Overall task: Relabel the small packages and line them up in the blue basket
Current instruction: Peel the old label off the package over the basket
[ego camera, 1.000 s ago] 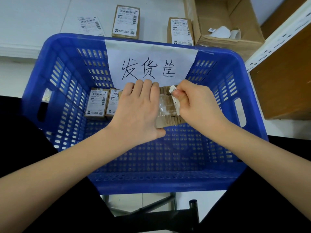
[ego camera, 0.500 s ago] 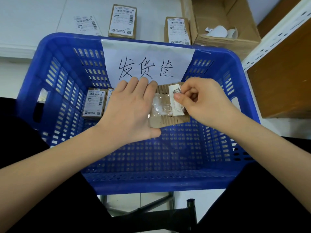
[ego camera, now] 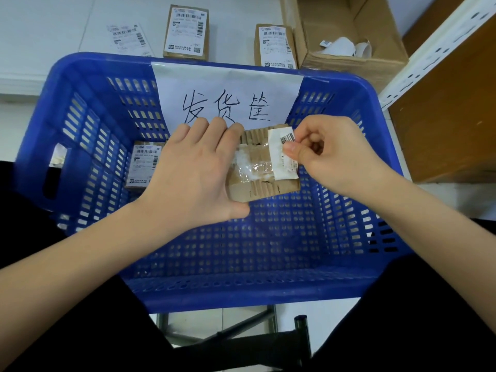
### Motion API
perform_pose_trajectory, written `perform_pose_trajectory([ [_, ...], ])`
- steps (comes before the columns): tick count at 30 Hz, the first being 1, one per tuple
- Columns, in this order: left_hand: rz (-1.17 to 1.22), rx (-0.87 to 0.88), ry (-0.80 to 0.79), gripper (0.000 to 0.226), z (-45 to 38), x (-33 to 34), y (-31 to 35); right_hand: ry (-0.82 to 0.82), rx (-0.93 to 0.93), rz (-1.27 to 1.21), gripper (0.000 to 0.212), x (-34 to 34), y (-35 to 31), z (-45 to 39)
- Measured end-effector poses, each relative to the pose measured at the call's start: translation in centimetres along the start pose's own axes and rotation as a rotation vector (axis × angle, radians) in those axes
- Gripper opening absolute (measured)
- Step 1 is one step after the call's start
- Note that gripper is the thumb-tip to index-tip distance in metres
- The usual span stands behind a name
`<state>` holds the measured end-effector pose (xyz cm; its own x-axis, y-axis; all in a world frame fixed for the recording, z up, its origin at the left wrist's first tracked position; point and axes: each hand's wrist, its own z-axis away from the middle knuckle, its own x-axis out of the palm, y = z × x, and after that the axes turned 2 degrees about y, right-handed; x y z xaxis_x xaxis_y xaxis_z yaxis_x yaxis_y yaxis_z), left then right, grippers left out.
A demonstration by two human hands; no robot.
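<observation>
Cardboard box behind blue basket.

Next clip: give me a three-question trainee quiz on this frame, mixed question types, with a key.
1. True or false: the right hand pinches the white barcode label that is partly peeled off the brown cardboard package.
2. Which hand steadies that package over the blue plastic basket? A) left hand B) right hand C) neither
3. Fill in: the two labelled brown packages beyond the basket's far rim lie next to an open ____ box.

Key: 1 true; 2 A; 3 cardboard.
</observation>
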<state>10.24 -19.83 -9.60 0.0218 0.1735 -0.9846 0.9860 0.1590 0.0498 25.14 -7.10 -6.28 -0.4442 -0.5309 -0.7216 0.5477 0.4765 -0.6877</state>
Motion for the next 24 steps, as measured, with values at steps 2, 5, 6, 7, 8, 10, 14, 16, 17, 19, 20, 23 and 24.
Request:
perform_pose_trajectory([
  [2,-0.006,0.005,0.002,0.089,0.1,0.0,-0.1,-0.012,0.010,-0.026,0.022,0.0,0.0,0.1],
  [5,-0.009,0.008,0.012,0.090,0.1,-0.1,-0.2,-0.019,0.022,-0.045,0.021,-0.2,0.0,0.1],
  [6,-0.009,0.007,0.015,0.091,0.1,-0.1,-0.2,-0.020,0.024,-0.042,0.020,-0.3,0.0,0.0],
  [7,-0.009,0.007,0.017,0.091,0.1,-0.1,-0.2,-0.020,0.027,-0.037,0.020,-0.4,0.0,0.0],
  [8,-0.008,0.007,0.019,0.092,0.1,-0.1,-0.2,-0.020,0.030,-0.032,0.019,-0.4,0.0,0.0],
  [10,-0.008,0.008,0.021,0.092,0.2,-0.1,-0.3,-0.022,0.038,-0.027,0.018,-0.5,0.0,0.0],
  [14,-0.011,0.012,0.021,0.092,0.2,0.0,-0.2,-0.031,0.067,-0.037,0.016,-0.7,0.2,0.0],
  [16,-0.008,0.011,0.024,0.092,0.3,-0.1,-0.2,-0.042,0.076,-0.039,0.015,-0.8,0.3,0.0],
  [17,-0.009,0.011,0.028,0.092,0.3,-0.1,-0.1,-0.045,0.078,-0.041,0.014,-0.8,0.3,0.1],
  [19,-0.019,0.013,0.036,0.092,0.3,-0.1,-0.2,-0.038,0.077,-0.022,0.013,-1.0,0.3,0.1],
  [20,-0.029,0.015,0.038,0.092,0.3,-0.1,-0.1,-0.028,0.072,0.011,0.012,-0.9,0.4,0.1],
  [23,-0.085,0.018,0.024,0.088,0.0,0.0,0.5,0.040,0.055,0.174,0.012,-0.3,0.6,-0.1],
  [24,-0.104,0.016,0.012,0.087,-0.2,0.1,0.8,0.077,0.045,0.212,0.012,0.0,0.5,-0.1],
])
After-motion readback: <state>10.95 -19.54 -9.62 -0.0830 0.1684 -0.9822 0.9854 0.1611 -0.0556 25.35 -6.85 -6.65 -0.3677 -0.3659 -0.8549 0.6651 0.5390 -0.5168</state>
